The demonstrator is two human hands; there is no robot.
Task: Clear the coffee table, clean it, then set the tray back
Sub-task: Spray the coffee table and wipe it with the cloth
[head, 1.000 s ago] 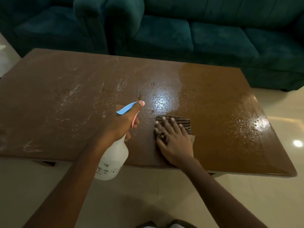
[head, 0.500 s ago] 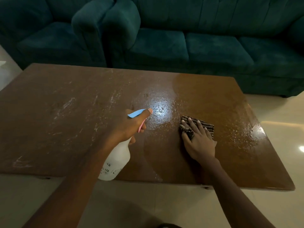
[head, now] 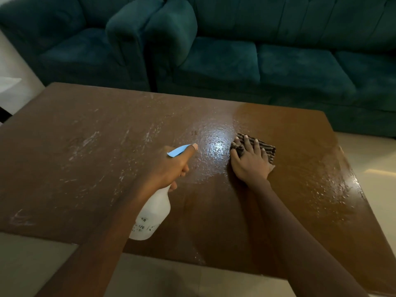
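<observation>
The brown coffee table (head: 90,159) fills the middle of the head view; its right half shines wet, its left half shows pale streaks. My left hand (head: 169,168) grips the neck of a white spray bottle (head: 152,215) with a blue and pink nozzle, held over the table's near middle. My right hand (head: 249,161) presses flat on a dark striped cloth (head: 266,147) on the tabletop, just right of a bright wet patch. The cloth is partly hidden under my fingers. No tray is in view.
A dark green sofa (head: 289,67) runs along the table's far side, with a matching armchair (head: 70,52) at the far left. Pale tiled floor (head: 368,163) lies to the right and in front of the table.
My right hand has slid the cloth away from me and to the right, then a little back left. The left hand with the bottle has kept its place.
</observation>
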